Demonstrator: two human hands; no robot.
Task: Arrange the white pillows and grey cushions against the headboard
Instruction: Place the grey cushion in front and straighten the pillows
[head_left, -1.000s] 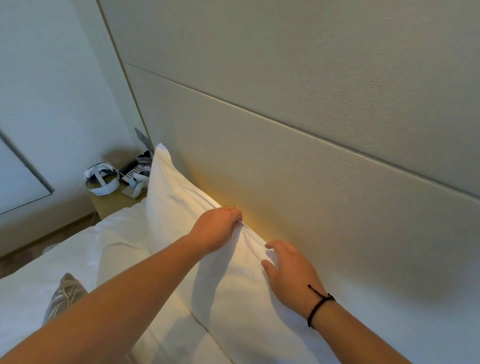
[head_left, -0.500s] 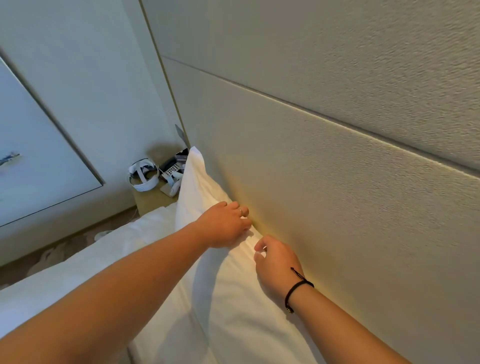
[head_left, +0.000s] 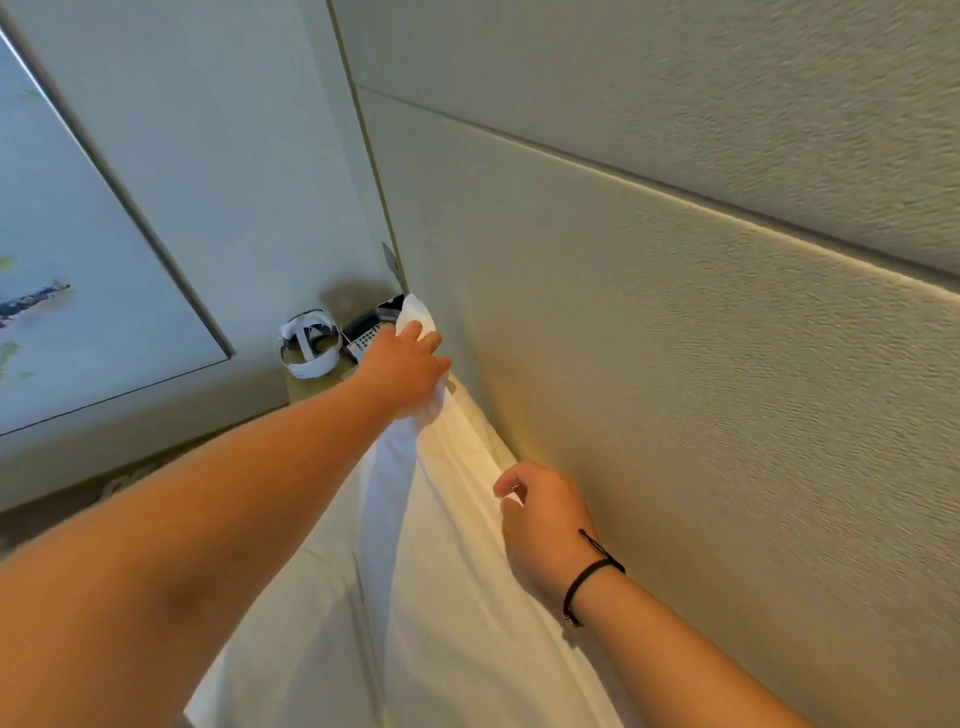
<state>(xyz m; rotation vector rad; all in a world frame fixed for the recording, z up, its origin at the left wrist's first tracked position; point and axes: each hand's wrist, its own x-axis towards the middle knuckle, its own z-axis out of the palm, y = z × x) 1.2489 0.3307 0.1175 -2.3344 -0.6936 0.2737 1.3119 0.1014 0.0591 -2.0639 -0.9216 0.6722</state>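
Pale textured headboard panels (head_left: 701, 364) fill the right of the view, a framed picture (head_left: 78, 270) hangs on the left wall, and a white headset (head_left: 307, 349) sits on the bedside table. Along the headboard's foot a white pillow (head_left: 457, 571) stands on edge, its long axis running away from the camera. Farther off, the left hand (head_left: 402, 371) grips the pillow's top edge near the far corner; closer in, the right hand (head_left: 545, 525) pinches that same edge with curled fingers.
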